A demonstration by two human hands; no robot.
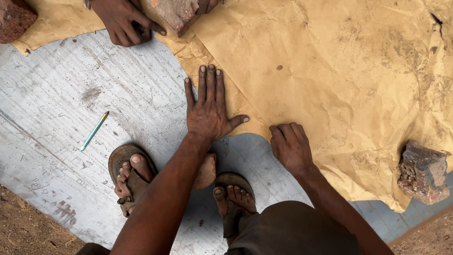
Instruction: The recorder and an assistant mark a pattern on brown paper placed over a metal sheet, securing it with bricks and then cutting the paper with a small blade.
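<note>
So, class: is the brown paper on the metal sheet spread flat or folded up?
Spread flat, though creased: the brown paper lies open over the metal sheet, pressed by both hands and weighted by a brick.

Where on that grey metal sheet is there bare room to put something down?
The widest free patch of the grey metal sheet lies left of the left hand, around the pencil. A smaller one sits between the right hand and the feet. It is crowded along the brown paper edge, where both hands, another person's hand and bricks press.

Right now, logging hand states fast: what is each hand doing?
Left hand: open, flat, pressing the brown paper edge.
Right hand: fingers curled, resting on the paper, holding nothing.
</note>
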